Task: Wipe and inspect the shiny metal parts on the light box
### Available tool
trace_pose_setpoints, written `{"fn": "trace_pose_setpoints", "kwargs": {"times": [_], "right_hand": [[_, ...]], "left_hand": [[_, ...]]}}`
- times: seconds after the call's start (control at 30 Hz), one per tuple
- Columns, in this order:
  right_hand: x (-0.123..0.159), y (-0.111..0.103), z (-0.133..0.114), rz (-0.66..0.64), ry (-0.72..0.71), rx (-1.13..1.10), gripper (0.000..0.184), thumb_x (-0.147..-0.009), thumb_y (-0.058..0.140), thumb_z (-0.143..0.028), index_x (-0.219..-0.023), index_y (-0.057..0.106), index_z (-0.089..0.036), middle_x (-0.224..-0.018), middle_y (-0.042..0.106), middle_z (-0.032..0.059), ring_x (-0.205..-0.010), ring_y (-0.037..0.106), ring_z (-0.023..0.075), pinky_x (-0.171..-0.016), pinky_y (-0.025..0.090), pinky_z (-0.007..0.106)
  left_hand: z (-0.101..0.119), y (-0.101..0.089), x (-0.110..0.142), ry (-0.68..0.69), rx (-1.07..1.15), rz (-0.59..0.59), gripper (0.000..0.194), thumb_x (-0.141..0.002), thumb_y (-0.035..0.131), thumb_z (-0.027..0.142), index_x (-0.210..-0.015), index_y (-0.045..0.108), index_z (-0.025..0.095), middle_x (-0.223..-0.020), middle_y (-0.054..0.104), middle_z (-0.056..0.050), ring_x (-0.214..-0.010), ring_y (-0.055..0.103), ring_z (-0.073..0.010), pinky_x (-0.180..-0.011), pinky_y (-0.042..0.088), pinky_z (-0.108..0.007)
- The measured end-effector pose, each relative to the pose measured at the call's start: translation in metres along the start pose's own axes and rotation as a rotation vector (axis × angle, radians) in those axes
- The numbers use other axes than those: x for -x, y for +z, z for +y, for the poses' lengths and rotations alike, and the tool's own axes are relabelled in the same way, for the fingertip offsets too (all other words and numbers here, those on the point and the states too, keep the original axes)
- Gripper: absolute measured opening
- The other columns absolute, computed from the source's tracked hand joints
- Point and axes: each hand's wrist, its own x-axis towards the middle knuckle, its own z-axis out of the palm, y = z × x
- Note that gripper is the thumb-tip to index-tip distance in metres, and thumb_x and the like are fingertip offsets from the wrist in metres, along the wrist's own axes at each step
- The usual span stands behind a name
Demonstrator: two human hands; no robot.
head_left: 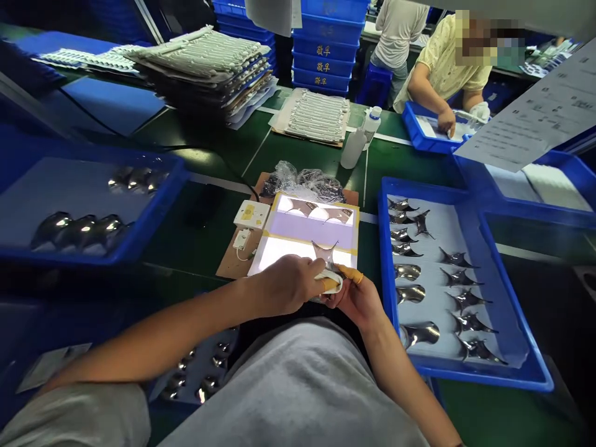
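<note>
Several blue trays [465, 367] of shiny curved metal pieces surround a lit panel [279, 264] on the green table [298, 152]. A plastic bag [298, 180] and two bottles [354, 149] sit beyond it, and a co-worker [442, 74] works across the table. One pointed metal piece [323, 253] sits over the panel's lower half, its base pinched narrowly: the left hand [284, 284] presses a white cloth [331, 284] to it, and the right hand [351, 303], orange cots on its fingers [349, 274], grips from beneath.
</note>
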Motion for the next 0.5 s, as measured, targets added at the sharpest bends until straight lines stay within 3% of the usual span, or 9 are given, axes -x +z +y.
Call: {"fn": "trace_pose_setpoints", "kwargs": {"times": [0.1,0.23,0.4,0.5], "right_hand": [[0.0013,0.0009,-0.0001,-0.026,-0.003,0.024,0.047,-0.089,0.063,-0.055,-0.058,0.066,-0.02,-0.054,0.061,0.0057,-0.055,0.059,0.0204,-0.055,0.046,0.031],[0.0013,0.0003,-0.0027,-0.074,0.057,0.035,0.054,-0.087,0.063,-0.059,-0.051,0.062,-0.019,-0.063,0.067,0.0089,-0.06,0.061,0.02,-0.05,0.041,0.027],[-0.0024,-0.0001,-0.0017,-0.053,0.019,0.021,0.055,-0.085,0.068,-0.058,-0.045,0.059,-0.021,-0.044,0.053,0.0059,-0.057,0.057,0.0213,-0.048,0.039,0.028],[-0.0029,-0.0007,-0.0008,-0.034,0.003,0.025,0.058,-0.087,0.066,-0.057,-0.043,0.057,-0.021,-0.042,0.051,0.0063,-0.056,0.055,0.0213,-0.049,0.04,0.029]], "left_hand": [[-0.0043,-0.0074,-0.0019,0.011,-0.114,-0.073,0.024,-0.091,0.05,0.012,-0.105,0.067,0.02,-0.102,0.062,-0.011,-0.063,0.055,-0.0174,-0.058,0.044,-0.031],[-0.0094,-0.0102,-0.0001,-0.059,-0.181,-0.109,0.039,-0.09,0.046,0.006,-0.122,0.062,0.023,-0.102,0.062,-0.009,-0.064,0.059,-0.0189,-0.057,0.045,-0.031],[-0.0004,-0.0102,-0.0036,0.024,-0.094,-0.107,0.023,-0.089,0.048,0.009,-0.1,0.066,0.02,-0.094,0.061,-0.009,-0.061,0.055,-0.018,-0.055,0.042,-0.03],[-0.0022,-0.009,0.0003,-0.001,-0.104,-0.095,0.026,-0.087,0.049,0.006,-0.101,0.066,0.019,-0.101,0.063,-0.01,-0.066,0.057,-0.0178,-0.057,0.044,-0.03]]}}
